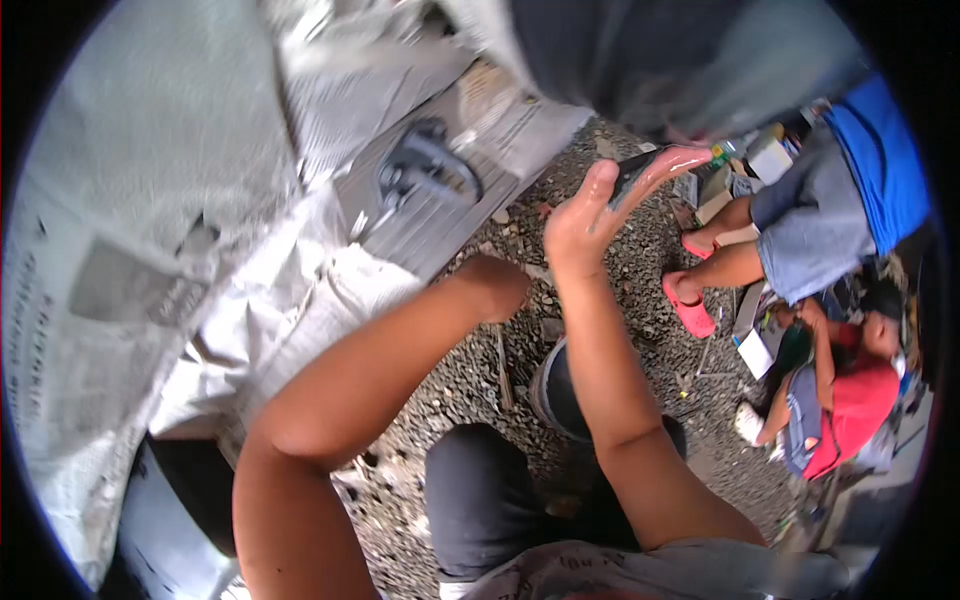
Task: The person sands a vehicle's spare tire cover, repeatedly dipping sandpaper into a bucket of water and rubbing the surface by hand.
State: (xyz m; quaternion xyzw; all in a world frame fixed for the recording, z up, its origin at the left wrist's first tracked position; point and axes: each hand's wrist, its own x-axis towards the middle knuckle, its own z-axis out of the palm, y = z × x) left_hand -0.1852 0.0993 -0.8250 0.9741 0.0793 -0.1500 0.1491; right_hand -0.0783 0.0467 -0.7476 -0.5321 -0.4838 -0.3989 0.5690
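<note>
spreading wide, right hand [582, 222] bears a dark piece [632, 174]; level palm steadies it best. left hand [497, 288]: cannot tell grip.

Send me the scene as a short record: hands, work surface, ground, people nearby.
left hand: above gravel, fingers hidden
right hand: open, fingers glossy; dark patch or flat piece at palm, unclear which
work surface: grey ridged board bearing a grey looped part
ground: gravel; bucket near the knees
people nearby: one in a blue top, one in a red top
</note>
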